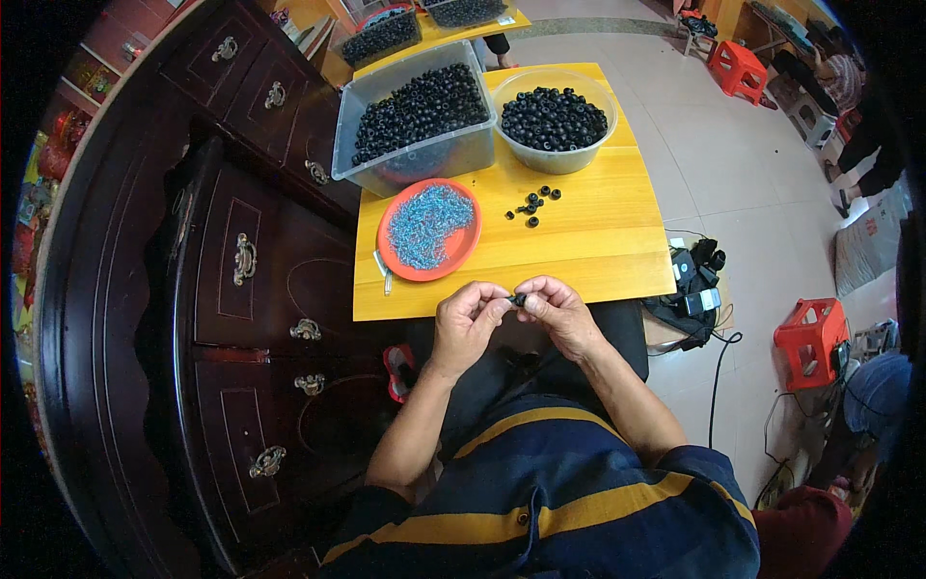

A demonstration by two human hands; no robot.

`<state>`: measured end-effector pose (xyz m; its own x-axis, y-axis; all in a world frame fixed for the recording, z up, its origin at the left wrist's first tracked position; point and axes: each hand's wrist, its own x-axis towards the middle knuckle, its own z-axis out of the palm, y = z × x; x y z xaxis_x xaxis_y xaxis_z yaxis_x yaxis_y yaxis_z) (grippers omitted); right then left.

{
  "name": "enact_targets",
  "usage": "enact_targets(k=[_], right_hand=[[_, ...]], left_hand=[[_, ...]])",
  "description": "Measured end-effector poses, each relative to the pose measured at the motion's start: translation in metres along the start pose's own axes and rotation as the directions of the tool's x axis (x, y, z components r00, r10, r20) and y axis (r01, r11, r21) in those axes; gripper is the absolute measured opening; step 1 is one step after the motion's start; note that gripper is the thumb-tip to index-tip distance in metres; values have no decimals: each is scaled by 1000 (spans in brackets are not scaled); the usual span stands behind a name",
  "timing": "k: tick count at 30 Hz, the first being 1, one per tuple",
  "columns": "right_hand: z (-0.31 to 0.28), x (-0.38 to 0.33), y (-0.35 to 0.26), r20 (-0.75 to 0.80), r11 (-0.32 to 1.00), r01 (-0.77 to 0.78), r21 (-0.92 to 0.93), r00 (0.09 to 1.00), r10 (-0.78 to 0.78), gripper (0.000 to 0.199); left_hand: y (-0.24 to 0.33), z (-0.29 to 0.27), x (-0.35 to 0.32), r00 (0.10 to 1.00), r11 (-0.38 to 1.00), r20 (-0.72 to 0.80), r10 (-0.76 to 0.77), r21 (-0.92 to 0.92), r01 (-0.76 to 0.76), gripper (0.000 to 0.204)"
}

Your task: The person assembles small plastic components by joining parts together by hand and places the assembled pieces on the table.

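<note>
wearer: seated, dark navy top with yellow stripes, forearms come in from the lower edge
left hand: fingers curled in, thumb and forefinger pinched toward the midline, tips on the small black part
right hand: also curled, pinching the same part from the other side
small black ring-like part: sits between the two sets of fingertips, just over the near edge of the counter; too small to make out shape or long axis
key relation: part lies to the right of the left hand and to the left of the right hand, both equally close, fingertips nearly meeting
yellow wooden counter: directly ahead of the hands
round orange plate of thin blue-grey wire pieces: ahead and left, nearer the left hand
loose black rings: small scatter mid-counter, ahead of both hands, apart from the plate
clear rectangular plastic tub of black rings: far left of counter
round translucent bowl of black rings: far right, beside the tub
dark carved wooden cabinet: flanks the counter on the left
red plastic stool: on the floor, right, well apart
</note>
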<state>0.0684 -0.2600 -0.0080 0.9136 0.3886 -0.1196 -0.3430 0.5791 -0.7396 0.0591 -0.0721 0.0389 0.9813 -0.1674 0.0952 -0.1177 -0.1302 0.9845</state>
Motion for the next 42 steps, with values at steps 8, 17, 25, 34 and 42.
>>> enact_targets(k=[8, 17, 25, 34, 42], right_hand=[[2, -1, 2, -16, 1000, 24, 17, 1000, -24, 22], [3, -2, 5, -31, 997, 70, -27, 997, -70, 20], [6, -2, 9, -75, 997, 65, -42, 995, -68, 20], [6, -1, 11, -81, 995, 94, -22, 992, -95, 17], [5, 0, 14, -96, 999, 33, 44, 995, -28, 17]], left_hand=[[-1, 1, -3, 1000, 1000, 12, 17, -14, -17, 9], [2, 5, -5, 1000, 1000, 12, -29, -12, 29, 13], [-4, 16, -9, 996, 995, -86, -6, 95, 14, 11], [8, 20, -8, 919, 789, -56, 391, 534, -303, 18], [3, 11, -8, 910, 658, 38, 414, 679, -327, 26]])
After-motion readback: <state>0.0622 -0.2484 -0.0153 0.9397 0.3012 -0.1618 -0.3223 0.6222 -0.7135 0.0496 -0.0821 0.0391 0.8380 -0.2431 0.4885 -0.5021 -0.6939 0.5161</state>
